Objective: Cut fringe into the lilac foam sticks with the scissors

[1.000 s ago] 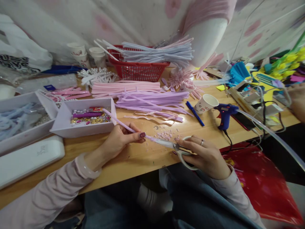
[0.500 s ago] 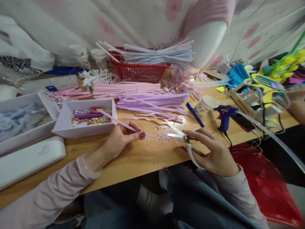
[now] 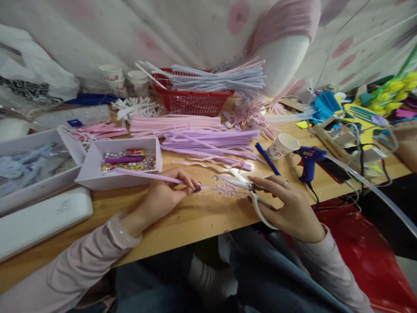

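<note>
My left hand [image 3: 171,191] pinches a lilac pipe cleaner [image 3: 146,175] near its right end, and a thin bare tip sticks out past the fingertips. The pipe cleaner's long part reaches left over the front of a white box. My right hand [image 3: 288,206] holds white-handled scissors [image 3: 243,184] with fingers in the loops; the blades are apart and point left. Small lilac fuzz clippings [image 3: 226,189] lie on the table under the blades. Behind the hands is a bundle of lilac pipe cleaners [image 3: 208,140], with a pink bundle [image 3: 176,124] beyond it.
The white box [image 3: 119,182] holds beads and trinkets. A red basket [image 3: 195,103] carries pale blue pipe cleaners. A paper cup [image 3: 282,145], blue marker [image 3: 267,158] and blue glue gun [image 3: 308,163] stand or lie to the right. Another person's hand [image 3: 404,141] is at the far right edge.
The pipe cleaner's left end has swung down and left, so it lies flatter. The scissors stay apart, at nearly the same place. The view has shifted slightly.
</note>
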The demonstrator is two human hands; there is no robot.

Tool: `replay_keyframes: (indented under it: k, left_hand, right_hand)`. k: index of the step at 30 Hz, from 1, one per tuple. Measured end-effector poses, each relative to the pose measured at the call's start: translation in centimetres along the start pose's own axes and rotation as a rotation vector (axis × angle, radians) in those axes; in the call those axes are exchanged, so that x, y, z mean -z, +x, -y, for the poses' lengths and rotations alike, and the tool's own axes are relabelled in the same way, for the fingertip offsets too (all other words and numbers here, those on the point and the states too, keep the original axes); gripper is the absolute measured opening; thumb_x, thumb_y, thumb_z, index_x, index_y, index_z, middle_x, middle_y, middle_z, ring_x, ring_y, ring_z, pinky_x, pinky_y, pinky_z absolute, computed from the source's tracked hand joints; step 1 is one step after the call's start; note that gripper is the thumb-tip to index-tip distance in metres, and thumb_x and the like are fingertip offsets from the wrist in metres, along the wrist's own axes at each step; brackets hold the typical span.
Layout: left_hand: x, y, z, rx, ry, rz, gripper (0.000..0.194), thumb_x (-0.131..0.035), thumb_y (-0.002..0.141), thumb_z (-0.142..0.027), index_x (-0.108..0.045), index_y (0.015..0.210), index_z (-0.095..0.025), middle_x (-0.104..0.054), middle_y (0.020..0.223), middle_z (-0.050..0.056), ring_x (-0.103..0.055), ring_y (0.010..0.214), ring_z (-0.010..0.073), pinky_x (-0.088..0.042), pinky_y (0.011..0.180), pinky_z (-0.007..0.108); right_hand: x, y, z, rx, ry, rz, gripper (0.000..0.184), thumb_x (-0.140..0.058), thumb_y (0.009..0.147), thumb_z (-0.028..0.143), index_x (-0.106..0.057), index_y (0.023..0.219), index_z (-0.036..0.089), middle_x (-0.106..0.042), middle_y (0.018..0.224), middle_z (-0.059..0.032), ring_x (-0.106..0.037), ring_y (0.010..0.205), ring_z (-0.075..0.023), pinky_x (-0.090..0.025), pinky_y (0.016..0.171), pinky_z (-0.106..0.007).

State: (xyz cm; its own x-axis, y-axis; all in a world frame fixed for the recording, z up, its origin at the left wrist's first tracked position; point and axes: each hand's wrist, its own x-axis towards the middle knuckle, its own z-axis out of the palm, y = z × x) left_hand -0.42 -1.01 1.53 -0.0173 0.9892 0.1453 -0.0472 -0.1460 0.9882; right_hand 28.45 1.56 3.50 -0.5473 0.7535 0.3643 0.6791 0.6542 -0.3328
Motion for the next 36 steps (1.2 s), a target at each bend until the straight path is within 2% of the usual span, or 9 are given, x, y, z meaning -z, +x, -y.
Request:
replay_keyframes:
  k: [5,9,13,16,19,23,28,32,36]
  left_hand:
    - [0.0,0.1,0.0,0.047,-0.026,0.001,0.016,-0.074,0.067,-0.017,-0.059,0.061,-0.019,-0.07,0.073,0.003,-0.067,0.072,0.0164,-0.057,0.073,0.031]
    - [-0.1,0.1,0.1,0.044,-0.057,0.011,0.012,-0.073,0.068,-0.016,-0.062,0.064,-0.018,-0.068,0.077,0.003,-0.066,0.078,0.0161,-0.055,0.077,0.031]
    - [0.0,0.1,0.2,0.049,-0.016,0.009,0.011,-0.074,0.067,-0.015,-0.063,0.066,-0.018,-0.067,0.081,0.003,-0.065,0.081,0.0165,-0.054,0.075,0.029]
    - [0.1,0.1,0.5,0.049,0.062,-0.021,0.01,-0.074,0.07,-0.019,-0.064,0.07,-0.017,-0.066,0.08,0.002,-0.063,0.075,0.015,-0.052,0.069,0.026]
    - [0.3,0.0,0.8,0.087,0.149,-0.031,0.011,-0.074,0.074,-0.025,-0.065,0.077,-0.018,-0.066,0.077,0.001,-0.063,0.069,0.0136,-0.051,0.066,0.025]
    - [0.4,-0.1,0.9,0.061,0.201,-0.017,0.011,-0.074,0.075,-0.026,-0.068,0.081,-0.019,-0.07,0.083,0.003,-0.066,0.079,0.0167,-0.053,0.073,0.027]
    - [0.4,0.0,0.8,0.075,0.208,0.004,0.008,-0.072,0.076,-0.022,-0.072,0.084,-0.02,-0.073,0.09,0.005,-0.068,0.084,0.018,-0.053,0.076,0.028]
    - [0.2,0.2,0.6,0.127,0.182,-0.067,0.004,-0.073,0.073,-0.021,-0.074,0.077,-0.02,-0.073,0.078,0.003,-0.067,0.072,0.0173,-0.054,0.069,0.027]
    - [0.0,0.3,0.4,0.114,0.051,-0.099,0.007,-0.076,0.071,-0.023,-0.072,0.071,-0.018,-0.071,0.072,0.001,-0.067,0.068,0.0153,-0.056,0.068,0.026]
  right_hand:
    - [0.0,0.8,0.5,0.096,-0.076,0.186,0.037,-0.056,0.085,0.022,-0.066,0.121,0.019,-0.067,0.092,-0.0091,-0.065,0.083,-0.0224,-0.055,0.073,-0.037]
    - [0.5,1.0,0.7,0.08,-0.147,0.108,0.041,-0.055,0.085,0.022,-0.063,0.126,0.019,-0.068,0.098,-0.0105,-0.065,0.088,-0.0248,-0.054,0.077,-0.039]
    - [0.6,1.1,0.4,0.089,-0.164,0.217,0.035,-0.056,0.085,0.024,-0.068,0.118,0.018,-0.068,0.092,-0.0097,-0.066,0.083,-0.0237,-0.054,0.073,-0.037]
    - [0.5,1.2,0.1,0.064,-0.146,0.105,0.037,-0.055,0.087,0.025,-0.066,0.121,0.015,-0.068,0.096,-0.0106,-0.066,0.087,-0.0234,-0.053,0.076,-0.037]
    - [0.4,1.1,0.1,0.069,-0.162,0.149,0.034,-0.056,0.086,0.026,-0.068,0.116,0.017,-0.069,0.089,-0.0088,-0.066,0.08,-0.0229,-0.053,0.072,-0.037]
    - [0.2,1.2,0.1,-0.04,-0.13,0.045,0.034,-0.058,0.086,0.029,-0.067,0.118,0.02,-0.069,0.095,-0.0086,-0.065,0.078,-0.021,-0.053,0.067,-0.033]
    - [0.0,1.3,0.0,-0.045,-0.124,0.117,0.032,-0.061,0.082,0.028,-0.07,0.112,0.02,-0.07,0.087,-0.007,-0.064,0.071,-0.02,-0.051,0.061,-0.031]
    - [-0.2,1.1,0.5,-0.141,0.078,-0.017,0.035,-0.064,0.085,0.031,-0.065,0.119,0.022,-0.07,0.095,-0.0054,-0.065,0.073,-0.0166,-0.052,0.057,-0.026]
    - [-0.2,1.2,1.4,-0.178,0.174,-0.14,0.034,-0.068,0.084,0.031,-0.064,0.117,0.023,-0.072,0.092,-0.0032,-0.066,0.072,-0.0158,-0.054,0.061,-0.026]
